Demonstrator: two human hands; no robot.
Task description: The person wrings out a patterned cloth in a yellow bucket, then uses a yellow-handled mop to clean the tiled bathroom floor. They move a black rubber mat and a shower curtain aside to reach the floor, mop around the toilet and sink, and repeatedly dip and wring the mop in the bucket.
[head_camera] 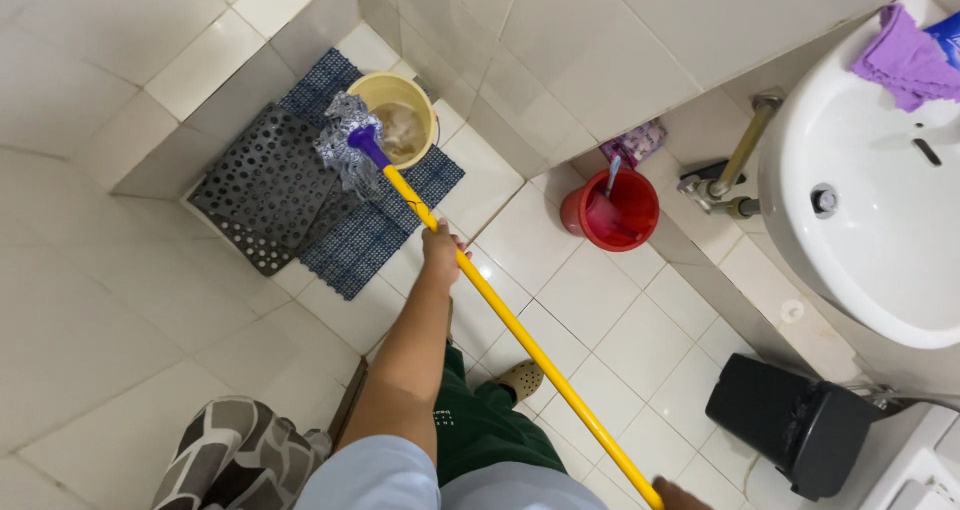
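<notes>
Below, mop head (347, 142) beside murky yellow bucket (398, 120)

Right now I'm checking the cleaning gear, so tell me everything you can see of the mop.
The mop has a long yellow pole, seemingly smooth metal or plastic, with a purple collar joining it to a grey-white stringy head. It slants from the lower right up to the head, which sits at the rim of the yellow bucket, above the blue mat. The left hand grips the pole midway; the right hand holds its lower end at the picture's edge.

White tiled floor (600, 320) and walls (620, 40) surround me; a white sink (880, 220) hangs at my right.
</notes>
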